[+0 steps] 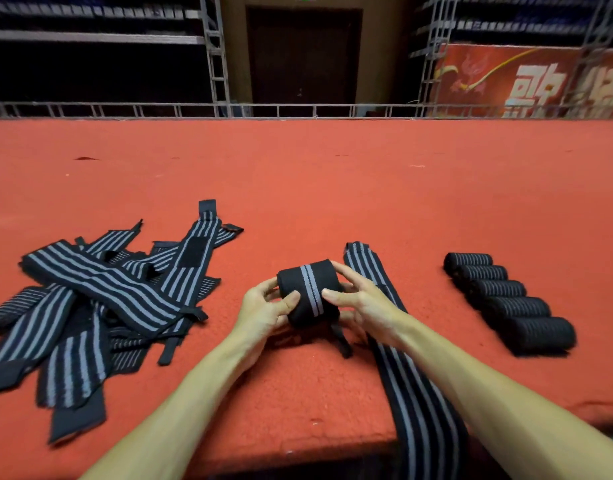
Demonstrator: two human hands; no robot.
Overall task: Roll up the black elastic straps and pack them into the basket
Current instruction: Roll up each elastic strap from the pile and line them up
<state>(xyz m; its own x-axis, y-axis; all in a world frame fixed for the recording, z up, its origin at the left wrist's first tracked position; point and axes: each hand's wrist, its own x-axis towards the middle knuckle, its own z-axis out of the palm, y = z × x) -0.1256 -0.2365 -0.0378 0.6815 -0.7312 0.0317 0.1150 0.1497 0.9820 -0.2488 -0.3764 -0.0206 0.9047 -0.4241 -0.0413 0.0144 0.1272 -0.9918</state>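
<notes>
Black rolled strap (310, 293), between left hand (263, 308), right hand (362, 301), both gripping

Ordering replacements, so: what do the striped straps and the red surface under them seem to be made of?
Loose straps: matte woven elastic fabric, probably; ribbed grey stripes, limp drape. The roll holds a tight cylinder. Fuzzy patch: likely hook-and-loop. Red surface: matte felt-like carpet, by its fine nap.

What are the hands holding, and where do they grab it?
The rolled strap: the left hand grips its left end, the right hand its right end.
</notes>
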